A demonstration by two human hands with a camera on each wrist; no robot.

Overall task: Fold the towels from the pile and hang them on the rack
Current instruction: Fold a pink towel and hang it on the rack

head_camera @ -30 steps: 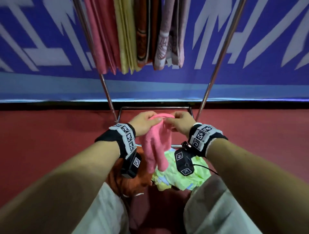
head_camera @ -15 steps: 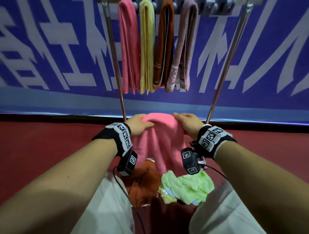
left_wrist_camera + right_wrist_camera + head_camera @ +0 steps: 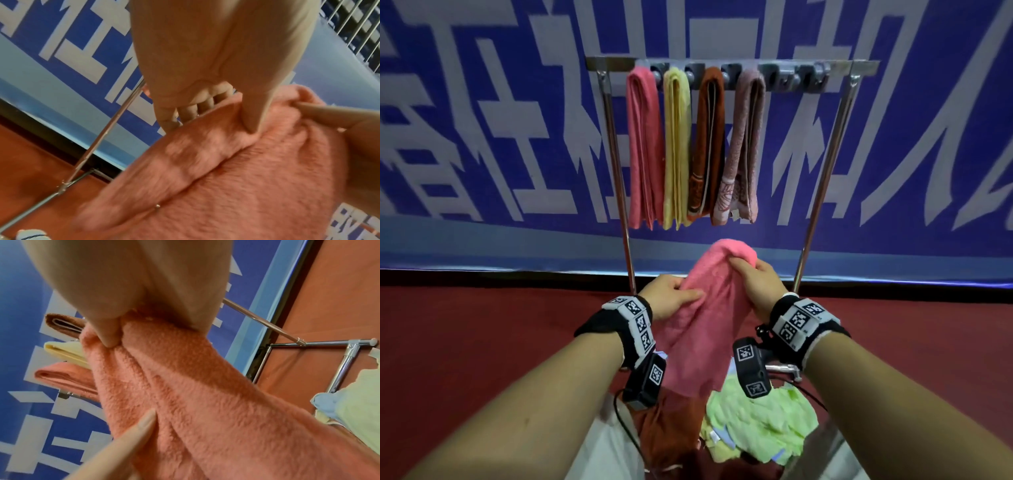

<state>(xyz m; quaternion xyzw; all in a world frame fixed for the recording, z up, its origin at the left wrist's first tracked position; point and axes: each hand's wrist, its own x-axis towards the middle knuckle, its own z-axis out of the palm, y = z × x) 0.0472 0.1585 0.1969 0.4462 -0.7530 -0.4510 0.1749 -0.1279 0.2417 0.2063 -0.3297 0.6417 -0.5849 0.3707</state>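
Backdrop: a blue banner [image 3: 893,246] covers the wall, printed with large white characters [image 3: 503,102], angular, cut off at the frame edges. Its lower part turns to a pale blue band [image 3: 500,246]. Under that, a thin black strip [image 3: 482,275] runs along the base where it meets the red floor [image 3: 465,342]. Floor matte, even in colour. Bottom of head view: the person's light-coloured trousers [image 3: 602,455], both knees showing. Left wrist view, top right corner: pale bars over dark [image 3: 353,21], possibly a grille or railing, too blurred to settle.
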